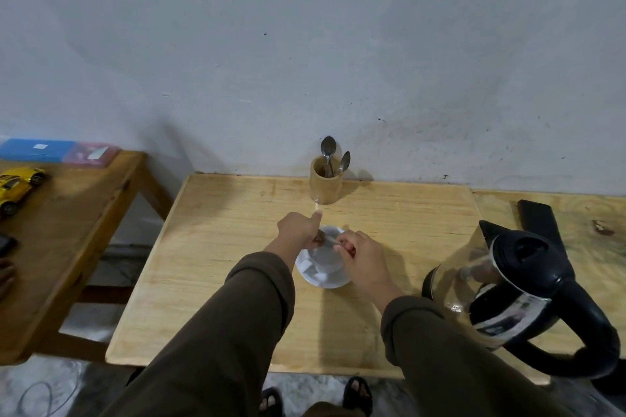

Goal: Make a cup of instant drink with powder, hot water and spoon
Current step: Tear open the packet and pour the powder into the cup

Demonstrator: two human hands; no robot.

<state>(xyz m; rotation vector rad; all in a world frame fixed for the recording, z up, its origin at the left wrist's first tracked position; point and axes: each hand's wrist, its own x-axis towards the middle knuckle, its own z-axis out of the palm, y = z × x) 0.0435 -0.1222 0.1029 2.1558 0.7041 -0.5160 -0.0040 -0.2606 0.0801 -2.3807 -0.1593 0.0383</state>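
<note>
A white cup (326, 257) stands on a white saucer (310, 272) in the middle of the light wooden table (216, 264). My left hand (299, 230) and my right hand (362, 257) meet just above the cup, both pinching a small powder sachet (327, 240) between them. The sachet is blurred and mostly hidden by my fingers. A glass kettle (501, 288) with a black lid and handle stands at the right. Behind the cup, a wooden holder (325, 184) holds two metal spoons (328, 154).
A grey wall runs along the back of the table. A second wooden table (67, 230) at the left carries a yellow toy car (18, 188), a blue box (37, 150) and a pink case. A black flat object (538, 220) lies behind the kettle.
</note>
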